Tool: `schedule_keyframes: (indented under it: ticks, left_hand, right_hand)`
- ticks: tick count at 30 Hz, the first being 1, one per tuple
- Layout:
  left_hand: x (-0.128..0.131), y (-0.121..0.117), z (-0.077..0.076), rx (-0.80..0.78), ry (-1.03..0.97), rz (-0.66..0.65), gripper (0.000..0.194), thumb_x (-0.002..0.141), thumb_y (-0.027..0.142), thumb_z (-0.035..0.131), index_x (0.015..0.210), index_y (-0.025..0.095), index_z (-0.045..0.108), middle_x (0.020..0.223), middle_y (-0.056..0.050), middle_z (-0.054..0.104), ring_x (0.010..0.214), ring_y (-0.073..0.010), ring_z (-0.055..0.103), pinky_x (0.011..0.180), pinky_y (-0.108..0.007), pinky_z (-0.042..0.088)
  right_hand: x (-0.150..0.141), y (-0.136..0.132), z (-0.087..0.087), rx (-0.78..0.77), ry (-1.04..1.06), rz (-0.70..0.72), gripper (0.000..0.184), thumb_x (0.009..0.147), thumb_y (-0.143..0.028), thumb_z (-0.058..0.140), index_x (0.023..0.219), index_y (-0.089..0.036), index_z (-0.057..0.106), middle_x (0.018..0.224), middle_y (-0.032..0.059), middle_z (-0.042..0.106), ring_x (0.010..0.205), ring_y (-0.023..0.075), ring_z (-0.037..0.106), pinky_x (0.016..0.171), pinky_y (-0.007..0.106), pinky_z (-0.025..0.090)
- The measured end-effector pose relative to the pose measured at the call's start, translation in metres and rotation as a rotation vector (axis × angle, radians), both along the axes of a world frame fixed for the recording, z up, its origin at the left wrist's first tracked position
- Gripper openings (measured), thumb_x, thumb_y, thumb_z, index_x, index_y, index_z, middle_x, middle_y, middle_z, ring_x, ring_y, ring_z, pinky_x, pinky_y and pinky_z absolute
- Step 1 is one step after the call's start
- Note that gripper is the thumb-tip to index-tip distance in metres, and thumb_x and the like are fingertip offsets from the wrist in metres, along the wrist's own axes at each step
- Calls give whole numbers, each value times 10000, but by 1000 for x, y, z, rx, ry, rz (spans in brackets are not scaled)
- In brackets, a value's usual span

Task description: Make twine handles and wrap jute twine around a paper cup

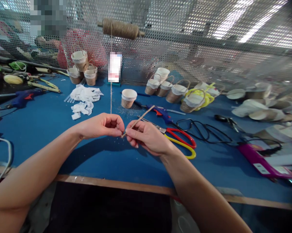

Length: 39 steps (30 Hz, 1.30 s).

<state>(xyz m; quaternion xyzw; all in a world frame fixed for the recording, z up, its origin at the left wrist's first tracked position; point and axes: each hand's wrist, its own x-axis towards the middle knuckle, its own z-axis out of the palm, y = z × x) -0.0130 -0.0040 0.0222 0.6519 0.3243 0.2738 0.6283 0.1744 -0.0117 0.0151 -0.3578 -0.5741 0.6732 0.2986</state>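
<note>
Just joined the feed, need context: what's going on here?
A person's right hand pinches a short cord; the left hand is at its lower end, grip unclear. A strand runs from the roll down to the left hand. A cup stands upright on the table beyond, and scissors lie by the right hand.

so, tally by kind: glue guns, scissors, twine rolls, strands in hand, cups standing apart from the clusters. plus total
Glue guns: 2
Scissors: 1
Twine roll: 1
Brown strand in hand: 1
Lone cup: 1
Total: 6
</note>
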Motion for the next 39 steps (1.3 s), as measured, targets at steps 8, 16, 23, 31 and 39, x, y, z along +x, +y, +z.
schedule_keyframes:
  ticks: [8,16,23,31,39]
  left_hand:
    - [3,-1,-3,130,50,51,104,685,169,645,711,134,550,635,31,564,583,-76,502,564,-201,381]
    - [12,-10,-6,560,1,233,72,786,161,552,786,144,622,751,-30,599,676,-108,542,595,-226,419]
    - [13,-8,-12,911,15,264,122,813,122,532,844,166,642,763,-45,626,712,-118,577,659,-248,472]
    - [10,-10,-6,960,130,190,170,827,121,498,894,153,651,729,-44,688,621,-107,628,607,-209,504]
    - [6,-14,-7,1206,358,172,202,844,183,473,878,235,666,855,-58,665,716,-124,611,614,-220,479]
  right_hand:
    - [0,1,-2,-36,48,1,227,687,-316,683,707,-136,544,541,-39,560,430,41,485,415,178,358]
    - [-1,3,-1,-283,330,-12,243,676,-271,703,650,-117,517,532,-34,529,431,22,438,406,148,281]
    - [-4,4,-3,-381,451,-12,233,689,-221,691,616,-102,504,513,-30,504,419,12,415,383,129,237]
    - [0,7,-4,-363,359,-34,248,651,-230,710,614,-111,496,490,-41,498,397,6,392,377,128,233]
    - [0,5,-2,-352,229,13,288,635,-296,723,588,-128,493,442,-57,473,369,7,359,345,131,185]
